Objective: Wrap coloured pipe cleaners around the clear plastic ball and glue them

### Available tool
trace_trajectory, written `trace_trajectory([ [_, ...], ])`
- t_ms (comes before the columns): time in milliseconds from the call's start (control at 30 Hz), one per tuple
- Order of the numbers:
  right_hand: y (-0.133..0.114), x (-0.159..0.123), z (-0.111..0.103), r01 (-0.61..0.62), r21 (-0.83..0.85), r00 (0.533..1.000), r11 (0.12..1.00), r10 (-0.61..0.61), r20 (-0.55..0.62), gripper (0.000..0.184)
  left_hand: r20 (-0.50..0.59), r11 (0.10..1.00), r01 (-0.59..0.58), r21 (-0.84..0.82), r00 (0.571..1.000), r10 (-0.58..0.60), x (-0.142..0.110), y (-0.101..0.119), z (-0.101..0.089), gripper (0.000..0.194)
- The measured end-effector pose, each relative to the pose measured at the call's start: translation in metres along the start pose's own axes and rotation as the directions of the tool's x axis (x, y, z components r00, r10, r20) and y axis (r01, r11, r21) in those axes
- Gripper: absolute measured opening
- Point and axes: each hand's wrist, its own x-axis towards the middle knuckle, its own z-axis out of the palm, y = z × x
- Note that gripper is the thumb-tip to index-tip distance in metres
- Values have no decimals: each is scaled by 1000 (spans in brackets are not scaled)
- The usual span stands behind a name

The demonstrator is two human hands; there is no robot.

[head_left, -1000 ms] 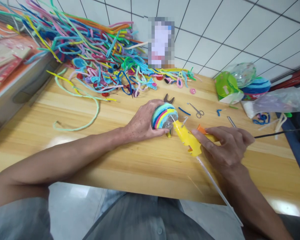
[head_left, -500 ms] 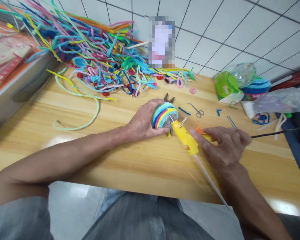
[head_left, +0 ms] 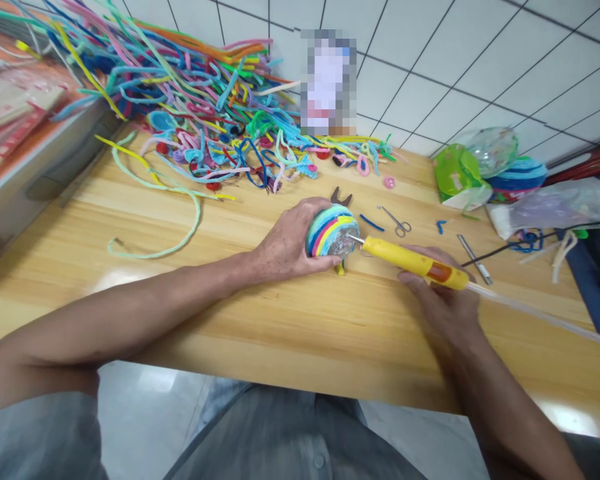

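Note:
My left hand [head_left: 293, 240] is wrapped around a round object striped with fuzzy pipe cleaners [head_left: 325, 230] in green, blue, yellow and pink. Its bare, shiny, clear-looking end [head_left: 343, 241] is turned to the right. In my right hand [head_left: 445, 293] is a yellow hot glue gun [head_left: 405, 258], lying nearly level with its metal nozzle at that end. A clear glue stick [head_left: 530, 309] sticks out of the gun's back. Pliers show dark jaws [head_left: 341, 196] behind the round object and a yellow handle tip in front; their middle is hidden.
A tangled heap of pipe cleaners [head_left: 190, 100] covers the back left, beside a box [head_left: 40, 167]. Small scissors [head_left: 397, 222], a blue pipe cleaner piece [head_left: 371, 222] and a metal pen-like tool [head_left: 475, 260] lie to the right. A green package [head_left: 457, 175] and plastic bag [head_left: 555, 202] stand farther back.
My right hand has turned the glue gun from a steep slant to nearly level. The glue stick now points right instead of toward me. My left hand keeps its hold.

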Motion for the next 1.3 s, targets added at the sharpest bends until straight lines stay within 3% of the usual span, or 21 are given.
trace_trajectory([
  [67, 1, -2, 1, -161, 144, 987, 976, 157, 37, 25, 1, 1000, -10, -1, 1000, 10, 0, 0, 0, 88],
  [167, -1, 0, 1, -305, 250, 952, 919, 288, 104, 32, 5, 1000, -26, 8, 1000, 26, -1, 1, 1, 89],
  [333, -9, 15, -3, -394, 352, 919, 849, 369, 140, 54, -30, 994, -98, 55, 995, 100, 0, 2, 2, 92],
  [600, -7, 24, -11, -565, 363, 823, 741, 477, 308, 58, -53, 985, -121, 121, 990, 128, -4, 1, 9, 99],
  [900, -2, 29, -9, -611, 371, 788, 699, 494, 367, 56, 21, 985, -49, 164, 999, 47, -6, 6, 6, 103],
  [1300, -12, 38, -8, -620, 348, 780, 703, 503, 372, 56, 39, 983, -64, 170, 998, 58, -7, 6, 5, 104],
])
